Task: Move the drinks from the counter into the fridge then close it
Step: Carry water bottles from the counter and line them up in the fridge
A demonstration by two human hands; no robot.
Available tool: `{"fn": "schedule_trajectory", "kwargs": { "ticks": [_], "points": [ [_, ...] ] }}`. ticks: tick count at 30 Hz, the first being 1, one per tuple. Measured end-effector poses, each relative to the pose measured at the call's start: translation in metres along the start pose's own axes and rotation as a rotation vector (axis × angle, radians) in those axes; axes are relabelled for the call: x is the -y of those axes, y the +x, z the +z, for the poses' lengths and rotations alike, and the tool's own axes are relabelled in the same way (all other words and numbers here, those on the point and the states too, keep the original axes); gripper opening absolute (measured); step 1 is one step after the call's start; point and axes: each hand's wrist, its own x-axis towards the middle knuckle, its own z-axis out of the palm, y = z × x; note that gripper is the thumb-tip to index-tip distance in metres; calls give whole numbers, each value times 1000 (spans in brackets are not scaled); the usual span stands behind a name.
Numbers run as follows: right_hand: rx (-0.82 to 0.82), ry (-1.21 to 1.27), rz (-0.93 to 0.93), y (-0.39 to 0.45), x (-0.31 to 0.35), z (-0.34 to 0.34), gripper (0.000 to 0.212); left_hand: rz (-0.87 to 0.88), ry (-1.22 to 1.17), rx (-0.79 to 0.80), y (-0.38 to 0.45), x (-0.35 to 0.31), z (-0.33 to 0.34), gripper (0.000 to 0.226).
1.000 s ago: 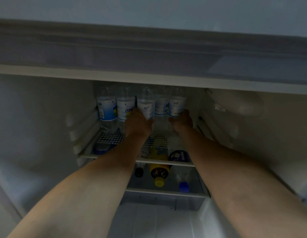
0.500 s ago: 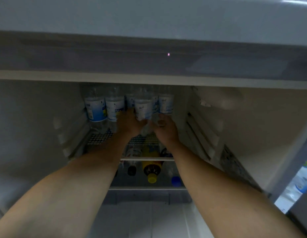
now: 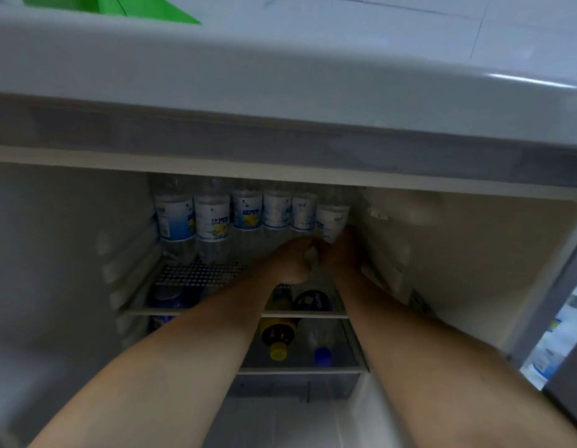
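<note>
Both my arms reach deep into the open fridge [image 3: 280,118]. A row of several clear water bottles with white-and-blue labels stands along the back of the perforated upper shelf [image 3: 199,276]. The rightmost water bottle [image 3: 332,218] is at the right end of the row, tilted a little. My left hand [image 3: 288,261] and my right hand [image 3: 340,253] sit close together around its lower part, fingers curled on it. The bottle's base is hidden behind my hands.
Below the shelf lie a yellow-capped bottle [image 3: 277,337], a blue-capped bottle [image 3: 322,350] and dark cans [image 3: 313,302]. The fridge's right inner wall [image 3: 458,270] is close to my right hand. The door's edge [image 3: 565,318] shows at right, a green object [image 3: 119,8] on top.
Both hands have moved right along the row, from its middle to its right end. The view has shifted, showing more of the fridge top.
</note>
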Motion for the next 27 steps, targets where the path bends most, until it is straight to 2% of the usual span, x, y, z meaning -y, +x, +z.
{"fn": "schedule_trajectory", "kwargs": {
  "ticks": [2, 4, 9, 15, 27],
  "points": [
    [29, -5, 8, 8, 3, -1, 50, -39, 34, -3, -5, 2, 0, 64],
    [55, 4, 21, 14, 3, -2, 59, -49, 23, -39, -11, 7, -2, 61],
    [-17, 56, 21, 21, 2, 2, 78, -27, 36, -127, -30, 25, -15, 55],
    [-59, 78, 70, 29, 5, 9, 76, -8, 64, -180, -45, 38, -28, 44],
    [-99, 24, 96, 18, 3, 10, 70, -29, -66, -231, -61, 50, -23, 34]
  ]
}}
